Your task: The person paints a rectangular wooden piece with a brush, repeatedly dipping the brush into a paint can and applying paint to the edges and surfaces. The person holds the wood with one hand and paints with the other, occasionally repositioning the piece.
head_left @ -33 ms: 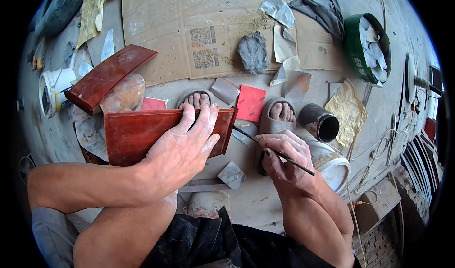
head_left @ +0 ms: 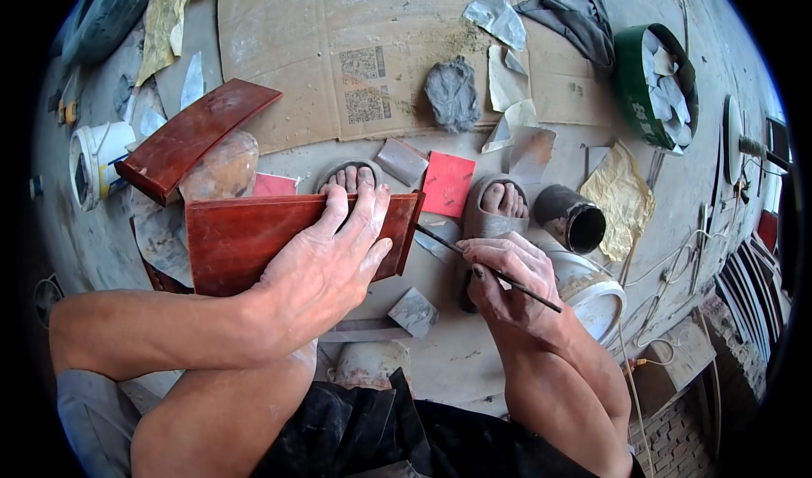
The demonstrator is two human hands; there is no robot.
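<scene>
A reddish-brown wooden panel [head_left: 233, 233] stands tilted in front of me, with a ledge along its right edge. My left hand [head_left: 326, 249] lies across its face, fingers stretched out and spread, the fingertips reaching its upper edge. Between the fingers of my right hand [head_left: 512, 279] is a thin dark paintbrush [head_left: 529, 293], its tip at the panel's right edge. Bristles are too small to make out. Behind the panel, a curved reddish-brown wooden piece [head_left: 203, 135] rests on a stained, rounded support [head_left: 224, 169]. Right of my right hand lies a black-coated can [head_left: 558, 206].
Red sandpaper [head_left: 448, 184] lies between my sandalled feet. Beyond are a cardboard sheet [head_left: 279, 55], grey wadding [head_left: 452, 96] and a green bin [head_left: 633, 80] of scraps. A white bucket [head_left: 110, 144] stands left; a white-lidded bucket [head_left: 596, 304] and loose cables [head_left: 660, 309] lie right.
</scene>
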